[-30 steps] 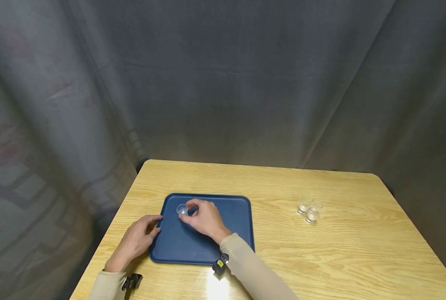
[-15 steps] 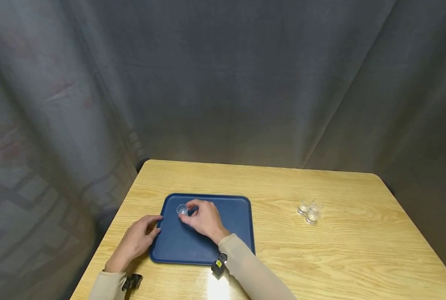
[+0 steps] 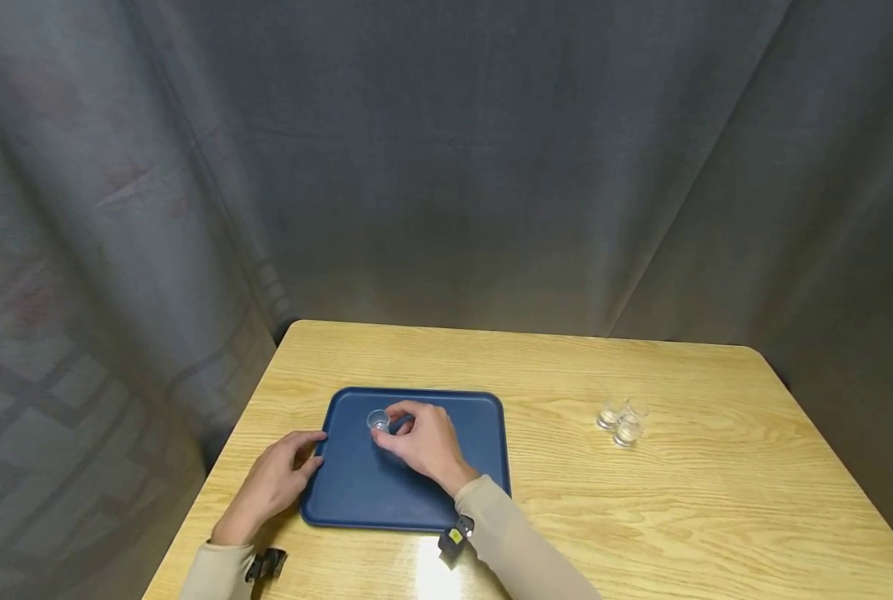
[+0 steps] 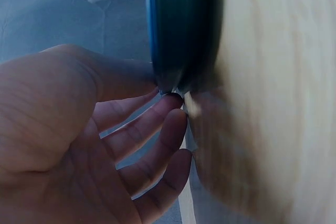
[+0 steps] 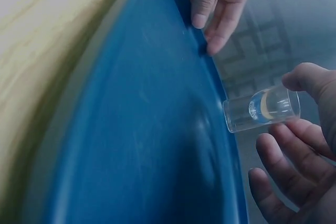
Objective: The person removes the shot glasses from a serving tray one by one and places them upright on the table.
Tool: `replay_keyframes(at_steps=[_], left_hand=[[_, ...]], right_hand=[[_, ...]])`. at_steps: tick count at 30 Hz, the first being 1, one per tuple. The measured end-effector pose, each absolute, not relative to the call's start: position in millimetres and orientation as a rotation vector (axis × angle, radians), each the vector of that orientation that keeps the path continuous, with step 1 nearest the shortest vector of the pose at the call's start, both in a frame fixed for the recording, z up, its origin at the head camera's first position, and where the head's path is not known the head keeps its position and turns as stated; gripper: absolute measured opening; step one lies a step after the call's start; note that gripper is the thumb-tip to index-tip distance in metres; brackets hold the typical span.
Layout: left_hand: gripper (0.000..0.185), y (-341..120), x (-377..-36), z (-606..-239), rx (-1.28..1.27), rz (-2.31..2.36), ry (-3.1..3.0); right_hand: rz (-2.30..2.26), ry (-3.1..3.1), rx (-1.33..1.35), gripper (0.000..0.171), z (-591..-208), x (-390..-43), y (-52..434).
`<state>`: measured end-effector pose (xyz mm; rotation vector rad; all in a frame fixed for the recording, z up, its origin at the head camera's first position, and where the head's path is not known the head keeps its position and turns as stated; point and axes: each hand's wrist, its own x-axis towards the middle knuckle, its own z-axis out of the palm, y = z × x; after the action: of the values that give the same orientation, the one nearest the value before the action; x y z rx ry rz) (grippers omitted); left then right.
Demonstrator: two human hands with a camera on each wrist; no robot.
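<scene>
In the head view, my right hand [image 3: 425, 439] holds a small clear shot glass [image 3: 377, 419] between thumb and fingers, over the left back part of a dark blue tray [image 3: 386, 500]. Seen from the right wrist, the shot glass [image 5: 257, 109] carries a printed mark, and its base is at or close to the tray; contact is hard to tell. My left hand [image 3: 275, 477] rests its thumb and fingertips against the tray's left rim. The left wrist view shows the other fingers of the left hand [image 4: 63, 124] loosely bent near the table edge.
Three more clear shot glasses [image 3: 620, 422] stand close together to the right of the tray on the wooden table [image 3: 701, 500]. A grey curtain [image 3: 446, 167] hangs behind the table and along its sides.
Over the last half second my right hand has shifted slightly to the right, and the shot glass with it. My left hand and the tray look unmoved.
</scene>
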<state>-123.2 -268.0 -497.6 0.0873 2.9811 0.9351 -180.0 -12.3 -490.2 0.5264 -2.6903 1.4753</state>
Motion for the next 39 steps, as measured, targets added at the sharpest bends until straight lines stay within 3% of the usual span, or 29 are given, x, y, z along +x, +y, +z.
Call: replay_keyframes(at_steps=[39], left_hand=[[0.037,-266.1,-121.0,-494.4,0.074,0.924,2.987]], right_hand=[[1.550,-2.484,0.005,0.031,-498.2,-165.5,160.1]])
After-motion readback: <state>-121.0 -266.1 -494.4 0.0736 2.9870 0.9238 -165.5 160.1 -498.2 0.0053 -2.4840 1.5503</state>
